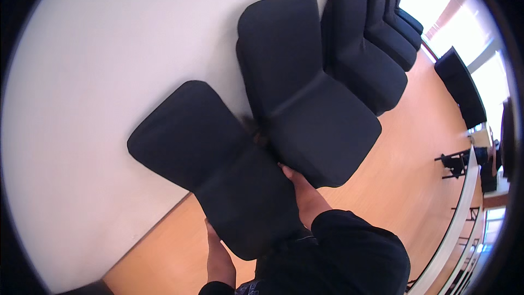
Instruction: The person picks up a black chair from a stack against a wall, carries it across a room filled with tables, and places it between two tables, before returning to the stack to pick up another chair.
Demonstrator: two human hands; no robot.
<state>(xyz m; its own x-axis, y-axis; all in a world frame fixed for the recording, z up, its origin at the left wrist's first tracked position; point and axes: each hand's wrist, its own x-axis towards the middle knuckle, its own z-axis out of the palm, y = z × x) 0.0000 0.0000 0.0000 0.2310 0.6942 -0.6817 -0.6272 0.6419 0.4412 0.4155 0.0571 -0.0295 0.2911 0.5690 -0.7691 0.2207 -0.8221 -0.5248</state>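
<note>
A black-covered chair (245, 186) stands right in front of me, its back toward the pale wall and its seat toward my body. My left hand (212, 232) is closed on the seat's left side, with the fingers hidden beneath or behind the edge. On the opposite side my right hand (290, 176) grips the seat edge, its thumb side showing and the other fingers out of sight. Close beside my right hand is a second black-covered chair (322, 125), its seat nearly touching the held one. The legs of both chairs are hidden.
More black-covered chairs (363, 65) continue in a row along the white wall (109, 76) toward bright windows (453, 11). Long white tables (450, 232) line the right side. A dark draped block (461, 87) stands at the far right on the wood-toned floor (404, 169).
</note>
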